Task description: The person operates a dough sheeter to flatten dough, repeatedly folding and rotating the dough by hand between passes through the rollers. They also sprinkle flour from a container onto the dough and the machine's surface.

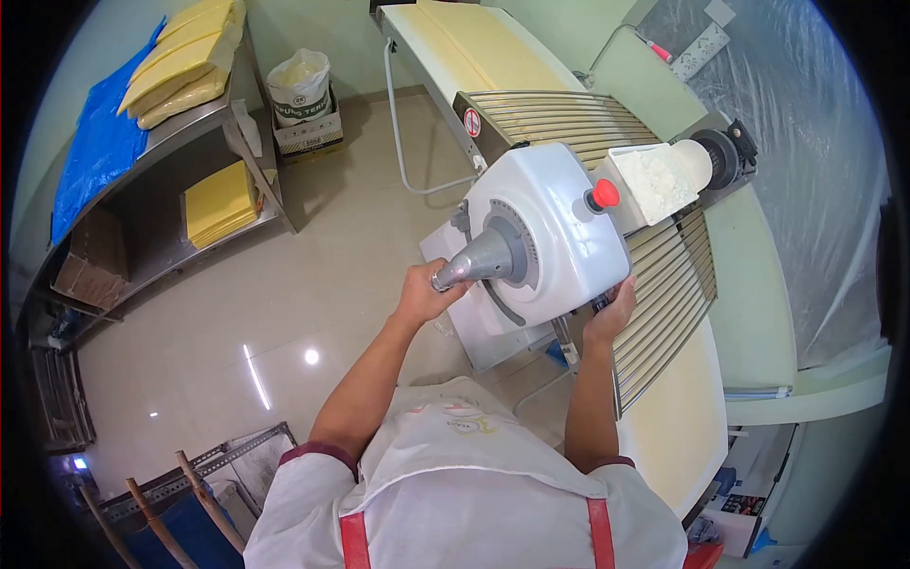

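Note:
A white machine head with a red knob stands in front of me. My left hand is closed round the end of its grey metal lever. On the machine's lower right edge, my right hand is at a dark part under the housing; its fingers are partly hidden, so what they grip cannot be made out. Sheets of pale yellow dough lie on the belt at the far side, and more on the near side. Metal bar guards cover the belt beside the machine.
A white tray of flour sits on top behind the machine. At the left, a metal shelf holds yellow packs and a box. A white sack stands by the wall. Wooden poles are at lower left.

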The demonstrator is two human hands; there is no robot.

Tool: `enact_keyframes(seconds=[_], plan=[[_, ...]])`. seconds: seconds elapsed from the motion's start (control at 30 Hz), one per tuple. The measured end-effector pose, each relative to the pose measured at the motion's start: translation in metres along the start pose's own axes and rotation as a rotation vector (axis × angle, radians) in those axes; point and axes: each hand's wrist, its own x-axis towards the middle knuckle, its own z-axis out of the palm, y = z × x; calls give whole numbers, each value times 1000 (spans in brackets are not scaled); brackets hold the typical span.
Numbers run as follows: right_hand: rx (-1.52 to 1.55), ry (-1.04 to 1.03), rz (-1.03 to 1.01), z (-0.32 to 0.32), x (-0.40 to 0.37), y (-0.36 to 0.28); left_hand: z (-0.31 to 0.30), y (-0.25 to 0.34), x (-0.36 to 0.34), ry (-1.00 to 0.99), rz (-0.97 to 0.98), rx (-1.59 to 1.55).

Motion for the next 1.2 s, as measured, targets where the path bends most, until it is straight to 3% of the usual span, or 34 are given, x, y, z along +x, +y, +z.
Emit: enact_keyframes(seconds=[0.1,0.2,0.37,0.47,0.57,0.6,0.7,0.8,0.93,1.0,1.2], plan=[[-226,-93,-213,1,1,-13,-1,3,0,-10,2,-6],[-409,13,-407,23,-7,-40,-2,-1,1,-36,33,11],[-389,-13,-390,44,0,-55,-4,-10,3,-96,49,30],[-312,25,-317,61,2,-57,-20,-2,7,-334,-144,-66],[-221,83,-273,45,17,-39,-43,-24,28,-490,146,-237],[-192,104,-238,45,16,-39,-55,-34,45,-501,93,-262],[-302,169,-199,63,6,-55,-97,-70,120,-440,-1,-190],[-370,328,-237,83,1,-58,-123,-107,234,-318,8,-23],[-267,515,-110,80,-5,-48,-132,-134,404,-254,-99,-18],[-307,548,-174,95,-5,-51,-126,-147,489,-216,-127,-40],[-426,481,11,80,-16,-66,-27,-202,695,-217,-44,-112]])
